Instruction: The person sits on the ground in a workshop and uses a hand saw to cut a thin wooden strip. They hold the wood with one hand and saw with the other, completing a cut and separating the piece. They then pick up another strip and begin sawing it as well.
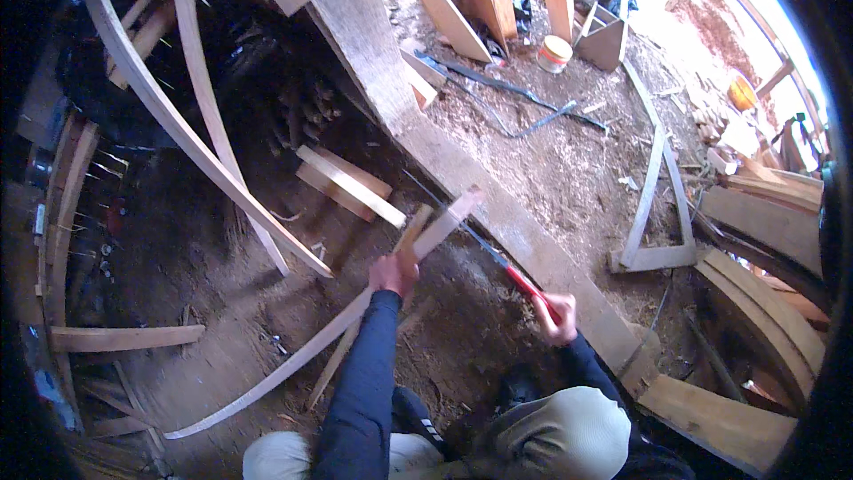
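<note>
My left hand (394, 274) is closed around a long, curved wooden strip (330, 331). The strip's far end lies over the edge of a long, wide plank (526, 222), and its other end reaches down to the lower left. A thinner wooden stick (335, 363) crosses under the strip near that hand; whether I grip it too is unclear. In my right hand (557, 320) is a handsaw (524, 284) with a red handle. Its narrow blade runs up and left along the plank's edge, passing near the strip; contact cannot be made out.
Short wood blocks (346, 185) lie on the dirt floor ahead. Tall curved strips (160, 93) lean at the left. Beyond the plank are sawdust, a tub (554, 53), a triangular wooden frame (662, 196) and a dark strap (498, 80). Curved boards (764, 320) are stacked at the right.
</note>
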Demonstrator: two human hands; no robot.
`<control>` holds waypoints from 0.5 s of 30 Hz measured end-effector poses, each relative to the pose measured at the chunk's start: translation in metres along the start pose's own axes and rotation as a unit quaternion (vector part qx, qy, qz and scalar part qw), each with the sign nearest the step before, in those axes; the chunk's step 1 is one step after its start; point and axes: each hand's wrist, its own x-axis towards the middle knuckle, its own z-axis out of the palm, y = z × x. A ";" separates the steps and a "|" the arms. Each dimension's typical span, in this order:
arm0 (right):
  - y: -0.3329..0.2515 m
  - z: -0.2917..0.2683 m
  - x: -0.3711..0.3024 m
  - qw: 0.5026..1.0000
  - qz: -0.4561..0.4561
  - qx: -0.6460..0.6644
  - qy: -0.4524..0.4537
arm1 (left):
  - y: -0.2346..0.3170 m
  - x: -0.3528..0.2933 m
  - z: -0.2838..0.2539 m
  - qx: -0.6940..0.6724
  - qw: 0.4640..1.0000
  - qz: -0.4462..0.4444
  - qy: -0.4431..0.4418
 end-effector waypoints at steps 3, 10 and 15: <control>0.005 -0.001 -0.003 1.000 0.016 0.016 0.010 | -0.005 0.003 0.002 0.025 1.000 0.004 -0.014; 0.005 -0.007 0.016 0.999 -0.006 -0.008 -0.031 | 0.000 0.014 -0.020 0.022 0.999 0.040 0.001; 0.007 -0.007 -0.008 0.995 -0.074 -0.046 0.041 | 0.004 0.012 -0.001 0.000 1.000 0.021 -0.022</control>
